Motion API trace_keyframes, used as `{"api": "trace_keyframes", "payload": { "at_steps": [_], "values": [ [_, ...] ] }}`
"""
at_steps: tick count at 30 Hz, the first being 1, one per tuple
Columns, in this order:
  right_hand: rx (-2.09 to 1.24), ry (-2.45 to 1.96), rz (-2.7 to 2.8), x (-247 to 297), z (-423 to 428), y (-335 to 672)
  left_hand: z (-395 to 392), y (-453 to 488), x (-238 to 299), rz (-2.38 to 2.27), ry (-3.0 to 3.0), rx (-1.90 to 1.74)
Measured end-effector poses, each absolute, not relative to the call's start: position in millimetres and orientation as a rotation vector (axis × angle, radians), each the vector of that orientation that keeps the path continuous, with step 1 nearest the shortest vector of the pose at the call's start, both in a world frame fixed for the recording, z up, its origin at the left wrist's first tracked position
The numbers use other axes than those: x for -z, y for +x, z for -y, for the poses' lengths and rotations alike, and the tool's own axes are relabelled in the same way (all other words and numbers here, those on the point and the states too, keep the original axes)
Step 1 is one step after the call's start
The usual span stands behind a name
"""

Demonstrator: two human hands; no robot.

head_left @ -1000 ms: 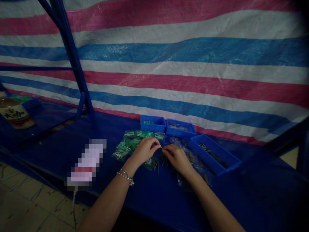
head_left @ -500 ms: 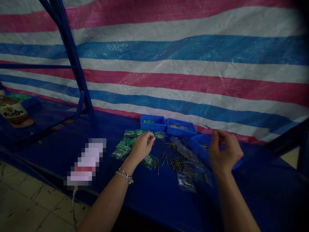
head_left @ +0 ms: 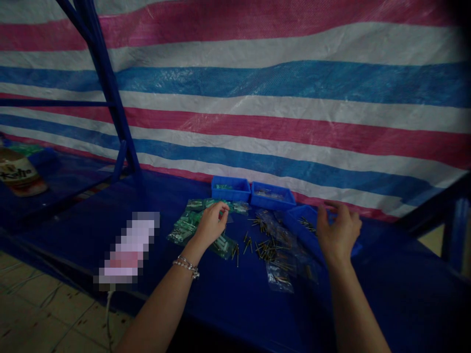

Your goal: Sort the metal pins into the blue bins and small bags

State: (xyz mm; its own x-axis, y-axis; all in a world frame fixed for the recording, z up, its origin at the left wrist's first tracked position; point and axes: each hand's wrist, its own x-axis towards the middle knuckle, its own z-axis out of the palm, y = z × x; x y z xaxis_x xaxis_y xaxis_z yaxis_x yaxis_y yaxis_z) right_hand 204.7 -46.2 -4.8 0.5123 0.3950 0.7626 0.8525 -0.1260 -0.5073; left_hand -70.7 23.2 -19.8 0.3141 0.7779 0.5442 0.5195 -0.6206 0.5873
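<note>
My left hand point(head_left: 212, 224), with a bracelet at the wrist, is closed in a pinch above green-tinted plastic packets point(head_left: 186, 226). What its fingertips hold, if anything, I cannot make out. Over the right-hand blue bin point(head_left: 294, 220) my right hand point(head_left: 339, 233) has its thumb and fingers apart, with nothing visible between them. Thin dark and brass-coloured rods point(head_left: 305, 224) lie inside that bin. More such rods point(head_left: 268, 250) are heaped on the blue table between my hands. Clear plastic bags point(head_left: 279, 279), some with rods in them, lie beside the heap.
Two small blue bins, one with green-tinted packets point(head_left: 225, 187) and one with small clear pieces point(head_left: 270, 194), stand at the back. A pixelated pinkish object point(head_left: 128, 250) with a white cable lies left. A bottle point(head_left: 22, 174) stands beyond the blue post point(head_left: 110, 88). Striped sheeting point(head_left: 275, 113) hangs behind.
My right hand has opened its fingers over the right-hand bin; the thin dark rod at its fingertips no longer shows. My left hand stays pinched. The whole view has shifted slightly.
</note>
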Motion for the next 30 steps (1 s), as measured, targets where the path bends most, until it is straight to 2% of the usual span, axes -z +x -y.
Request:
{"api": "trace_keyframes", "payload": {
  "at_steps": [8, 15, 25, 30],
  "values": [
    [0.200, -1.549, 1.281, -1.5, 45.1, 170.5, -32.5, -75.3, 26.1, -1.282, 2.280, -1.214],
    [0.017, -1.394, 1.541, -2.8, 45.8, 130.1, -34.7, -77.8, 28.0, -1.276, 2.262, -1.118],
    [-0.265, -1.404, 2.027, 37.9, 42.3, 89.4, -29.2, -74.5, 30.4, -1.314, 2.333, -0.951],
    [-0.357, -1.426, 2.067, 44.7, 39.5, 93.4, -28.3, -73.2, 30.2, -1.333, 2.354, -0.897]
  ]
}}
